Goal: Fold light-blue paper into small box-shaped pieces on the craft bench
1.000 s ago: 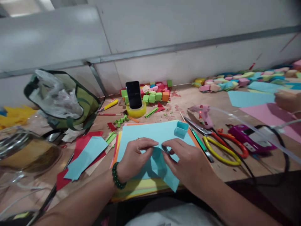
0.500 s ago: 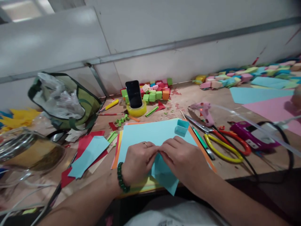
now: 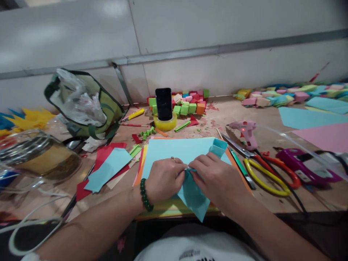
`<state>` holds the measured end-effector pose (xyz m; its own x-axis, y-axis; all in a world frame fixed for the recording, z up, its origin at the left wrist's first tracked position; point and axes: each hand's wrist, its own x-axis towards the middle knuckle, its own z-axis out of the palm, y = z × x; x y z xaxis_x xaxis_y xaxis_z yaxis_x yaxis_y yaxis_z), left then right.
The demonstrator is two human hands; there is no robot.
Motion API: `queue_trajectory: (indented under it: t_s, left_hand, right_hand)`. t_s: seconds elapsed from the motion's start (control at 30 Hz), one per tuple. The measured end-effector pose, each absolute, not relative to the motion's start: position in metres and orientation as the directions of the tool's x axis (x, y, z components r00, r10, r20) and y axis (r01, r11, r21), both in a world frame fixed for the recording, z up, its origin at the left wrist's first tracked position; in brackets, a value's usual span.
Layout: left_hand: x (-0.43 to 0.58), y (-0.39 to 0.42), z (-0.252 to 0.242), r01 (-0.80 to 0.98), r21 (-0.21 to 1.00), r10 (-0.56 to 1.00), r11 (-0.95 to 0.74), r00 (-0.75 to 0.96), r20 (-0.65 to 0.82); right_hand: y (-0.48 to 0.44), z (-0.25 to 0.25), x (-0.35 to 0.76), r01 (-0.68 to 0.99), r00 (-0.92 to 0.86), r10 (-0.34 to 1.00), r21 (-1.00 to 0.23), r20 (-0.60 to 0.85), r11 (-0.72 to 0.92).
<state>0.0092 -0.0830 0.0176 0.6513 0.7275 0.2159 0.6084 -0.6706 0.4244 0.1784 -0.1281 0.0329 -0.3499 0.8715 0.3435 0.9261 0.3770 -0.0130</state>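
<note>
Both hands meet over a stack of coloured sheets, light blue on top. My left hand, with a ring and a green bead bracelet, is closed on a piece of light blue paper. My right hand pinches the same piece close beside it, fingertips nearly touching. The paper's loose part hangs toward me, its lower corner pointing down; the fold between the fingers is partly hidden. Just beyond my right hand, a small folded light blue paper box rests on the stack.
Right of the stack lie a green cutter, scissors with yellow and red handles, and a pink glue gun. A phone stands in a yellow tape roll before folded paper cubes. Left are a glass jar and a bag.
The camera view has shifted, so the table contents appear farther right. Both hands still pinch the light blue paper, with the fingers moved slightly along the fold.
</note>
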Motion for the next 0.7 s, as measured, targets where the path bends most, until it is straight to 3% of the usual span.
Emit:
queue_trajectory:
  t_s: [0.1, 0.2, 0.3, 0.37, 0.43, 0.7]
  left_hand:
    - [0.009, -0.084, 0.018, 0.616, 0.432, 0.735, -0.659, 0.65, 0.194]
    - [0.009, -0.079, 0.021, 0.512, 0.68, 0.781, -0.525, 0.608, 0.144]
    - [0.008, -0.072, 0.024, 0.236, 0.962, 0.77, -0.134, 0.636, -0.049]
    - [0.008, -0.07, 0.026, 0.095, 0.988, 0.69, 0.125, 0.707, -0.155]
    - [0.009, -0.071, 0.026, 0.047, 0.97, 0.629, 0.239, 0.753, -0.191]
    - [0.009, -0.076, 0.025, 0.191, 0.976, 0.653, -0.108, 0.753, -0.075]
  right_hand:
    - [-0.125, 0.03, 0.174, 0.918, -0.355, 0.857, -0.035, 0.373, 0.395]
    - [-0.122, 0.027, 0.176, 0.885, -0.354, 0.814, -0.117, 0.46, 0.451]
    - [-0.12, 0.026, 0.181, 0.815, -0.308, 0.76, -0.252, 0.572, 0.521]
    - [-0.119, 0.026, 0.184, 0.785, -0.271, 0.735, -0.299, 0.621, 0.542]
    - [-0.12, 0.027, 0.185, 0.791, -0.257, 0.725, -0.293, 0.639, 0.538]
    - [-0.126, 0.032, 0.183, 0.828, -0.276, 0.767, -0.261, 0.58, 0.496]
